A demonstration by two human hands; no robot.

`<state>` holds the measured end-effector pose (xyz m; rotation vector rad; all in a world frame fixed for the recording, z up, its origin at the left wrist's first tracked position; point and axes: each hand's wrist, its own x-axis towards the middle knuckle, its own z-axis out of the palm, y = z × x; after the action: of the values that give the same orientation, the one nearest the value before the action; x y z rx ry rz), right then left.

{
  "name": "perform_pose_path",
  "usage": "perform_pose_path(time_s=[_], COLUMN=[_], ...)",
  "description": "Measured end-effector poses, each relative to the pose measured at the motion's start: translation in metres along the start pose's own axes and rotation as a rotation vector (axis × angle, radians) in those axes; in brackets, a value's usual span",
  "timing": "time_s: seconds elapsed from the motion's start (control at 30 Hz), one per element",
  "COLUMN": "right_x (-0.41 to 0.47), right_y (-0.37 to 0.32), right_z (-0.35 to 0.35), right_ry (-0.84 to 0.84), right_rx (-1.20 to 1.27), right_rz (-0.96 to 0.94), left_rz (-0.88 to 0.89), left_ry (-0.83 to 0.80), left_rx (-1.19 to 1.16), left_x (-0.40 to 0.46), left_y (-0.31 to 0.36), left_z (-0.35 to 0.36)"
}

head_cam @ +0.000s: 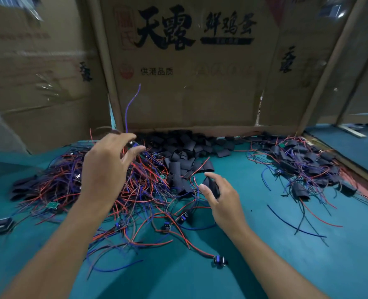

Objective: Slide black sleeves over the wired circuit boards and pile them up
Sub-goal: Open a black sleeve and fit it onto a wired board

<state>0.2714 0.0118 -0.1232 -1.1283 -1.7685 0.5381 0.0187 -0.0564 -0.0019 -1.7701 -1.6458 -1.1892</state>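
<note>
Right hand pinches black sleeve near table centre. Left hand, fingers curled, grips small wired board above tangled wire heap at left. Loose sleeves far centre; finished pile at right, green table.

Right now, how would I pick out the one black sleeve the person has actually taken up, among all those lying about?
Start at the big printed cardboard wall at the back, then come down past the heap of loose black sleeves at its foot. Just nearer, the right hand pinches one black sleeve between thumb and fingers. It alone is lifted off the teal table.
</note>
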Motion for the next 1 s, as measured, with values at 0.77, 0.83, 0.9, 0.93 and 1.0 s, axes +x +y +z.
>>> perform_pose_path(time_s=[0.77, 0.83, 0.9, 0.93, 1.0], right_x=[-0.001, -0.01, -0.021, -0.025, -0.03], right_y=[-0.015, -0.027, -0.038, -0.044, -0.058], right_z=[0.003, 0.001, 0.002, 0.003, 0.005], right_ry=[0.001, -0.052, -0.152, -0.196, -0.225], right_rx=[0.071, 0.09, 0.144, 0.208, 0.405], right_rz=[-0.079, -0.173, -0.251, -0.253, -0.213], left_rz=[-0.324, -0.297, -0.277, -0.255, -0.184], left_ry=[-0.09, -0.12, -0.17, -0.194, -0.245], left_rx=[-0.995, -0.903, -0.835, -0.806, -0.732], left_x=[-0.047, -0.048, -0.049, -0.05, -0.052], left_y=[0.048, 0.049, 0.049, 0.049, 0.049], left_z=[-0.012, -0.011, -0.009, -0.008, -0.007])
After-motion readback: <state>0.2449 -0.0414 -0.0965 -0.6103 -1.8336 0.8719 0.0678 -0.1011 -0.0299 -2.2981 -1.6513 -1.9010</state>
